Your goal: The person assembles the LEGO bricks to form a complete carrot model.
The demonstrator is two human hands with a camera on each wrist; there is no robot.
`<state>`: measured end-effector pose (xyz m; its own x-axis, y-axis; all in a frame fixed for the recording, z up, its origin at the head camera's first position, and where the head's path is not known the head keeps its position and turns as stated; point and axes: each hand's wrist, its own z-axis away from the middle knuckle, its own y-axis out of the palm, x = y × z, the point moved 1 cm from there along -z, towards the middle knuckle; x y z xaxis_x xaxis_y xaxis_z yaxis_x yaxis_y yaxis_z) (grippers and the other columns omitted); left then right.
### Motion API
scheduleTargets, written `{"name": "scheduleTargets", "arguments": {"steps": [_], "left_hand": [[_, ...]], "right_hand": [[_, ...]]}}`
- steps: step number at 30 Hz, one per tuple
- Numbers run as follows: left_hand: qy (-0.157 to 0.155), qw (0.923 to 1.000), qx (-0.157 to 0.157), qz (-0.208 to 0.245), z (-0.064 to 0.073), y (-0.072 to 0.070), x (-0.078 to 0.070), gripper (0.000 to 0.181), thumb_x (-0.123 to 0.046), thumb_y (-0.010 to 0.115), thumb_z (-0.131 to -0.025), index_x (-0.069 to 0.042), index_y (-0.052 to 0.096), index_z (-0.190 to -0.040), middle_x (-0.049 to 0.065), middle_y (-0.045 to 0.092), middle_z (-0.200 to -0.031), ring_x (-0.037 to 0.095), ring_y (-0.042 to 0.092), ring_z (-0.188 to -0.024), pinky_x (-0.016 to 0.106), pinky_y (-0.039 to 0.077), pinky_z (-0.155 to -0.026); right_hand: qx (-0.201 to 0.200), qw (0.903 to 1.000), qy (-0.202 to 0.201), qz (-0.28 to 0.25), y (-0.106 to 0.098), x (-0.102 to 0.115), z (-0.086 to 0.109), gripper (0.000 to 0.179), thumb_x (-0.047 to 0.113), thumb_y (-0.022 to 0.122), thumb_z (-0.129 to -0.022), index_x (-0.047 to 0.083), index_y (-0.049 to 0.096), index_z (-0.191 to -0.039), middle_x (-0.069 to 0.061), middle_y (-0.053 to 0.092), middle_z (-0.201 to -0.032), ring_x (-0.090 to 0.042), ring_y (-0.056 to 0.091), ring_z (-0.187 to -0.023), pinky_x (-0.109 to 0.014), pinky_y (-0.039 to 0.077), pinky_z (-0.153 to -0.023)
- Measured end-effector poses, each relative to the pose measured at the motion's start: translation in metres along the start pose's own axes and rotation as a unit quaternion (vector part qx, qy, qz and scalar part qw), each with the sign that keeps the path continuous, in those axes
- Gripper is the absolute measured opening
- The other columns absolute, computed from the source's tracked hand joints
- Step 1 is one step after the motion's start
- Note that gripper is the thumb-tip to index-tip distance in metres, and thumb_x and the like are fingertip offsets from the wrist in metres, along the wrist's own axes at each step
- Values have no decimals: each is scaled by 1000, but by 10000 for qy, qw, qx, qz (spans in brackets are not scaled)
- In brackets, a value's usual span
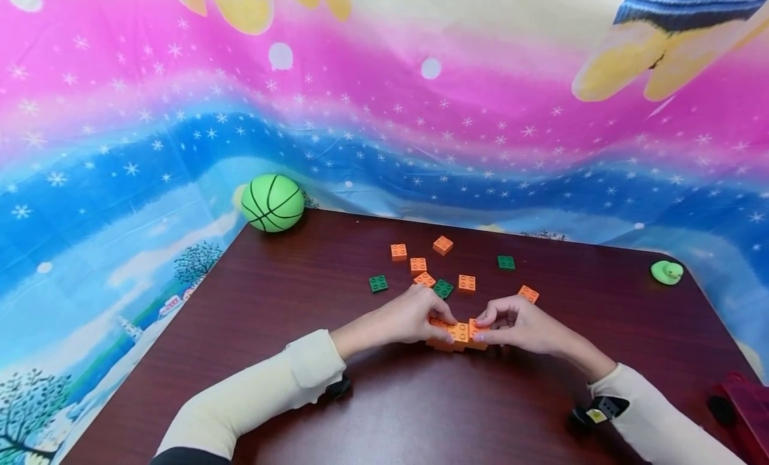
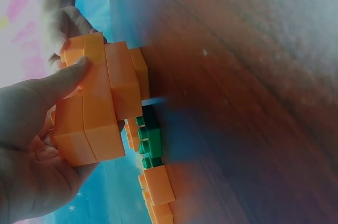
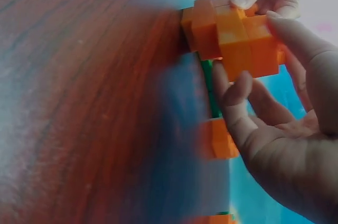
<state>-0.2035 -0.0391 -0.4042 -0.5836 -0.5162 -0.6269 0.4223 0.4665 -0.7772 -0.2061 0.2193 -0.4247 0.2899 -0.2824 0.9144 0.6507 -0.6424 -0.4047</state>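
Several orange toy building bricks are joined into one stepped block (image 1: 460,333), low over the brown table in front of the person. The left hand (image 1: 411,316) grips its left end; in the left wrist view the thumb (image 2: 63,78) lies along the side of the stacked bricks (image 2: 100,102). At the other end, the right hand (image 1: 529,326) pinches an orange brick (image 1: 476,328) on the upper layer between thumb and fingers. Seen from the right wrist, fingertips of the right hand (image 3: 280,134) touch the top and underside of that end (image 3: 248,49).
Behind the hands lie loose orange bricks (image 1: 466,283) and green bricks (image 1: 506,261). A green ball (image 1: 273,203) sits at the table's far left corner, a green toy duck (image 1: 667,273) at the far right. Something red (image 1: 745,411) stands by the right edge. Printed cloth (image 1: 384,131) hangs behind.
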Motion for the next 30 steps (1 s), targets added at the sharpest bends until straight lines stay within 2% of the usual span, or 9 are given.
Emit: {"name": "scheduleTargets", "arguments": {"steps": [6, 10, 12, 14, 18, 21, 23, 26, 30], "left_hand": [[216, 9992, -181, -290, 3, 6, 0, 26, -31, 81, -90, -17, 80, -112, -6, 79, -106, -3, 66, -90, 12, 51, -77], [203, 9984, -105, -521, 6, 3, 0, 45, -42, 79, -90, -16, 75, -126, -3, 77, -117, -2, 64, -88, 13, 50, -74], [64, 9979, -34, -649, 10, -4, 0, 55, -47, 80, -88, -15, 71, -132, -2, 76, -123, 1, 65, -89, 17, 51, -75], [-111, 9969, -2, -773, 17, -13, 0, 59, -48, 80, -87, -16, 69, -136, -1, 74, -128, 6, 67, -95, 22, 54, -79], [-251, 9962, 11, -831, 29, -24, 4, 49, -41, 82, -88, -15, 73, -128, -1, 75, -122, 8, 69, -99, 25, 56, -84], [-285, 9981, 39, -549, 36, -25, 10, 37, -33, 84, -86, -13, 77, -117, -1, 77, -112, 5, 67, -85, 20, 55, -76], [-273, 9991, 22, -327, 38, -25, 13, 33, -30, 85, -86, -12, 79, -112, 0, 77, -108, 5, 65, -77, 17, 54, -70], [-221, 9996, -28, -166, 37, -25, 15, 32, -29, 85, -86, -12, 78, -113, 1, 77, -109, 6, 64, -75, 17, 53, -67], [-165, 9989, -107, -429, 30, -30, 23, 29, -36, 72, -97, -16, 78, -117, -4, 76, -111, 5, 68, -87, 24, 57, -79]], "right_hand": [[39, 9995, 209, 222, 1, 12, 7, 12, 13, 71, -97, 6, 65, -104, -15, 77, -97, -35, 71, -73, -41, 61, -66], [-417, 9918, 282, 1171, 6, 25, 9, 19, 26, 74, -96, 15, 67, -109, -9, 75, -115, -20, 72, -102, -41, 60, -90], [-684, 9813, 150, 1793, 12, 32, 8, 24, 31, 76, -94, 19, 69, -113, -5, 72, -124, -17, 68, -117, -44, 56, -99], [-817, 9676, -35, 2390, 20, 38, 6, 27, 32, 78, -93, 22, 71, -117, -4, 71, -129, -18, 66, -121, -48, 55, -100], [-734, 9384, -488, 3341, 36, 43, 3, 29, 25, 80, -91, 23, 75, -119, -2, 71, -129, -20, 69, -115, -44, 58, -92], [-699, 9215, -776, 3740, 46, 41, -1, 22, 22, 79, -91, 24, 78, -113, 1, 73, -123, -16, 71, -107, -41, 59, -89], [-729, 9207, -859, 3736, 50, 40, -5, 17, 19, 79, -91, 23, 80, -108, 2, 74, -119, -13, 72, -103, -39, 60, -87], [-736, 9286, -779, 3552, 50, 37, -8, 13, 16, 78, -91, 22, 80, -102, 2, 75, -114, -9, 72, -96, -31, 60, -81], [-678, 9372, -663, 3356, 45, 35, -8, 11, 16, 77, -93, 23, 79, -101, 5, 74, -110, -5, 71, -91, -26, 60, -78]]}}
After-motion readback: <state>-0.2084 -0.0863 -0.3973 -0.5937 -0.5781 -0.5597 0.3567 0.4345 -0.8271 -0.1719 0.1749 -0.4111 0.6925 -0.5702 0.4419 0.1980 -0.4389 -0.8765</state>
